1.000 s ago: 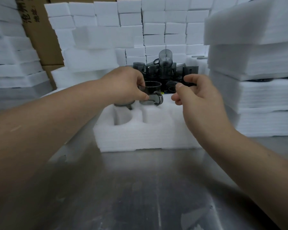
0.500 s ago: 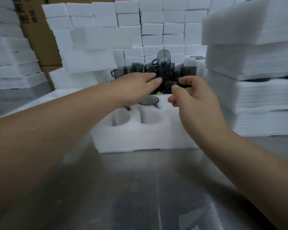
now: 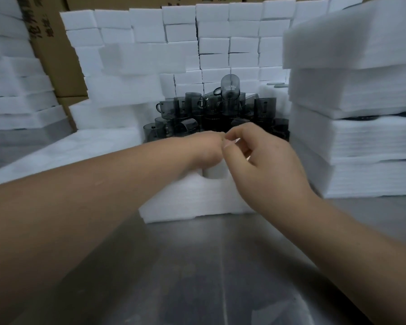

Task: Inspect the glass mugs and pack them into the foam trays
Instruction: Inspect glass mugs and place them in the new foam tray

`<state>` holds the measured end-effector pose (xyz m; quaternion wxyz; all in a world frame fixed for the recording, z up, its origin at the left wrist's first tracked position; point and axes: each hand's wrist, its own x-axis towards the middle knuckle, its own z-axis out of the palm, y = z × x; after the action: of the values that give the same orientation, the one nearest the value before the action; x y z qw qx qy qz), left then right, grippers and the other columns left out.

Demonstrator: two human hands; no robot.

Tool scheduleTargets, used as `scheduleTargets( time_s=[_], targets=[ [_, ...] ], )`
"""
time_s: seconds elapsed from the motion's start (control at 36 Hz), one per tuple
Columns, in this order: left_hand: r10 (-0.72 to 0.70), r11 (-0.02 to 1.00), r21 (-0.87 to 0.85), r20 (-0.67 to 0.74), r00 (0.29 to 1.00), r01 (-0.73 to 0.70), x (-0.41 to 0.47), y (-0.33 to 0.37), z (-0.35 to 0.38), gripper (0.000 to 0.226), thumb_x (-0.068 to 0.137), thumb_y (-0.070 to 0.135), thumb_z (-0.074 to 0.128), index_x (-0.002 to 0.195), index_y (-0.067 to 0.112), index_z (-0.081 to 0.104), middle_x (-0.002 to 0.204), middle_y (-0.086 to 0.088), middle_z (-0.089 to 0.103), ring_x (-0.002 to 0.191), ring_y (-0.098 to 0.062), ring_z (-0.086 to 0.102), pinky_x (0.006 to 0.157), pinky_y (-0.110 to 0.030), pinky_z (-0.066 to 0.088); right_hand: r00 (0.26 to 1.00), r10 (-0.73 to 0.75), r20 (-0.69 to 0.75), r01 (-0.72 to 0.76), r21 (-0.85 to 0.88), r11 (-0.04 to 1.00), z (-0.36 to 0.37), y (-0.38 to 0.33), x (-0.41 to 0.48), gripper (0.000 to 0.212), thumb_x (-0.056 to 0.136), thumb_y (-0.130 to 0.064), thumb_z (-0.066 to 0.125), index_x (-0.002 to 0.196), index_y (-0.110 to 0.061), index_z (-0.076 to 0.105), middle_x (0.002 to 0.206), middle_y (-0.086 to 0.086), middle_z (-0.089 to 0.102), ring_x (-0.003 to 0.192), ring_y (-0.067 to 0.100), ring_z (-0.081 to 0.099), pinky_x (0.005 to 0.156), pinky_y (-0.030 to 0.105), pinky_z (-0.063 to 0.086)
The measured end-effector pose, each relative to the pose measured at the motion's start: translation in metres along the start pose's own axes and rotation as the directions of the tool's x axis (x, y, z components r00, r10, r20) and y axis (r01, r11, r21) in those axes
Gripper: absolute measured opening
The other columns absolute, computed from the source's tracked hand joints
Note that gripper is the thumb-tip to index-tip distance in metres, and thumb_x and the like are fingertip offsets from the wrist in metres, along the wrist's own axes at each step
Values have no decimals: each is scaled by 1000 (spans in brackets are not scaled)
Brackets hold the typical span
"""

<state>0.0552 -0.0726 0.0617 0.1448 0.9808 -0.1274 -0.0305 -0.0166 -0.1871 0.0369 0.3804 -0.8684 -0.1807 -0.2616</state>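
Note:
A white foam tray with round pockets lies on the steel table in front of me. My left hand reaches across its top, and its fingers are hidden behind my right hand. My right hand hovers over the tray's right part with its fingers curled and the thumb against the index finger. Whether it holds anything is hidden. A pile of dark grey glass mugs stands just behind the tray, one mug upside down on top. No mug shows in the tray's visible pocket.
A tall stack of foam sheets rises at the right, close to my right hand. White foam blocks form a wall behind the mugs, with cardboard boxes to their left. Another foam piece lies at the left. The steel table stretches toward me.
My left hand let go of the mug it was lowering into the tray and slid right to meet my right hand. The dark piece in my right hand is out of sight.

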Motion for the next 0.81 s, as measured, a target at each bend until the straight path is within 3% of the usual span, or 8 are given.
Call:
scheduleTargets(
  time_s=[0.03, 0.08, 0.17, 0.25, 0.31, 0.47, 0.58, 0.81],
  targets=[
    [3, 999, -48, 5, 1000, -3, 3, -2, 1, 24, 95, 13, 40, 73, 13, 52, 81, -7, 55, 83, -25, 50, 75, -31, 39, 1000, -3, 26, 4, -38, 999, 1, 0, 0, 24, 89, -38, 43, 106, -31, 58, 69, -20, 53, 65, 1, 47, 57, 15, 33],
    [-10, 984, -179, -31, 999, 4, 10, -4, 2, 24, 95, 15, 43, 83, -3, 54, 69, -1, 45, 72, -17, 43, 67, -28, 34, 996, 1, 84, 9, -121, 993, 2, 0, -1, 25, 90, -39, 43, 110, -31, 56, 73, -17, 54, 71, 5, 48, 55, 10, 28],
    [-53, 952, -307, -150, 987, 5, 21, -8, -4, 34, 100, 26, 33, 98, 4, 59, 91, -9, 49, 86, -18, 44, 70, -27, 34, 992, -33, 125, 58, -204, 977, 3, -2, -2, 30, 88, -41, 41, 111, -27, 57, 81, -12, 59, 75, 8, 46, 52, 24, 28],
    [-103, 984, -175, -328, 939, 46, 38, -24, -18, 25, 96, 17, 38, 91, 8, 61, 107, -16, 58, 97, -26, 53, 72, -28, 41, 981, -92, 173, 127, -206, 970, 5, -4, -4, 35, 86, -43, 42, 114, -27, 56, 103, -12, 60, 85, 10, 48, 63, 26, 25],
    [-158, 987, -87, -394, 905, 134, 48, -42, -26, 27, 92, 12, 42, 111, 9, 61, 121, -13, 59, 110, -27, 52, 80, -26, 40, 954, -143, 265, 208, -237, 949, 7, -4, -5, 41, 86, -46, 41, 121, -27, 53, 115, -10, 57, 101, 11, 49, 70, 25, 25],
    [-258, 940, 153, -269, 928, 305, 73, -82, -33, 43, 93, 13, 44, 136, 12, 40, 134, -12, 48, 117, -29, 47, 83, -28, 37, 915, -209, 346, 308, -263, 914, 7, -4, -7, 45, 89, -49, 38, 127, -28, 48, 118, -7, 56, 111, 15, 47, 87, 28, 29],
    [-268, 924, 217, -222, 937, 316, 87, -88, -31, 43, 91, 19, 48, 133, 11, 40, 124, -13, 52, 99, -27, 49, 75, -29, 38, 910, -256, 328, 346, -257, 902, 8, -3, -9, 42, 89, -49, 37, 121, -25, 50, 113, -6, 58, 107, 16, 49, 88, 30, 29],
    [-229, 898, 338, -186, 956, 281, 111, -90, -17, 56, 85, 30, 61, 133, 12, 39, 125, -11, 54, 108, -30, 53, 85, -34, 44, 907, -278, 316, 368, -277, 888, 11, -1, -9, 38, 91, -46, 36, 115, -21, 53, 105, -5, 60, 101, 19, 52, 91, 34, 29]
  ],
)
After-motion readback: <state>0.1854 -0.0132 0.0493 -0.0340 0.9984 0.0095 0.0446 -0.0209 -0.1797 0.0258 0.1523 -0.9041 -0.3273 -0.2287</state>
